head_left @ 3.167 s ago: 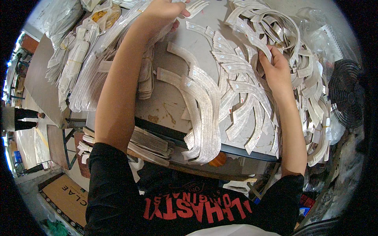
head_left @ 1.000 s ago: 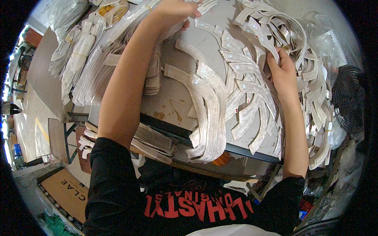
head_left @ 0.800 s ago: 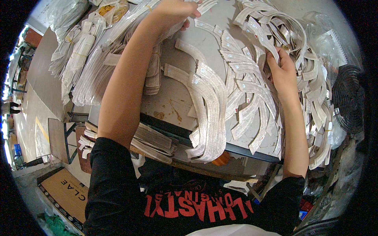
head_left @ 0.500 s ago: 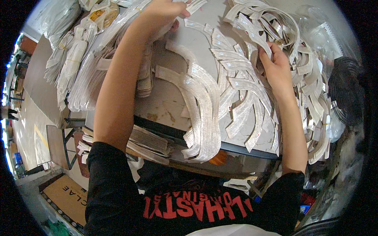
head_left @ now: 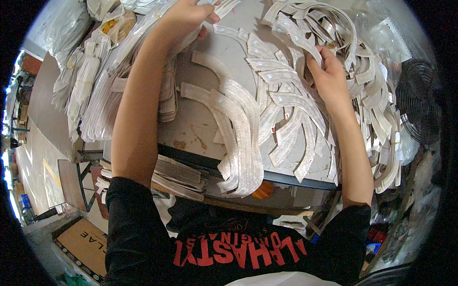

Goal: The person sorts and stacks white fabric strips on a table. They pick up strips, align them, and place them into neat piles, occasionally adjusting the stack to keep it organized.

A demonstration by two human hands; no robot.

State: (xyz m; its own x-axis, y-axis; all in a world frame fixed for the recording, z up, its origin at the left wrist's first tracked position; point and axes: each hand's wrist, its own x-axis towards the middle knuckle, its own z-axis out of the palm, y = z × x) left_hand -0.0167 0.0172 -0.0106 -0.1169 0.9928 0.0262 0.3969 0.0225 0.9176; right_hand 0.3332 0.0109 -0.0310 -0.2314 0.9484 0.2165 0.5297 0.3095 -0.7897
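My right hand (head_left: pixel 329 71) pinches the near end of a pale, curved woven strip (head_left: pixel 298 38) between thumb and fingers. At the top edge, my left hand (head_left: pixel 193 13) is closed around light strips (head_left: pixel 228 6) that stick out past its fingertips; part of this grip is hidden. Between my arms lies an overlapping fan of similar curved strips (head_left: pixel 291 97), some with small red or bluish marks. Nearer me, a group of long strips (head_left: pixel 243 138) bends over the table's front edge.
Stacked strips in clear plastic (head_left: pixel 102 100) lie left of the grey table (head_left: pixel 191 128). A tangled heap of strips (head_left: pixel 377 95) fills the right side, beside a black coil (head_left: pixel 420 102). More strips (head_left: pixel 179 174) rest below the front edge. A cardboard box (head_left: pixel 83 243) stands lower left.
The whole view has shifted slightly, moving the table and strips a little left. Both hands keep their grips, with only small movement against the strips.
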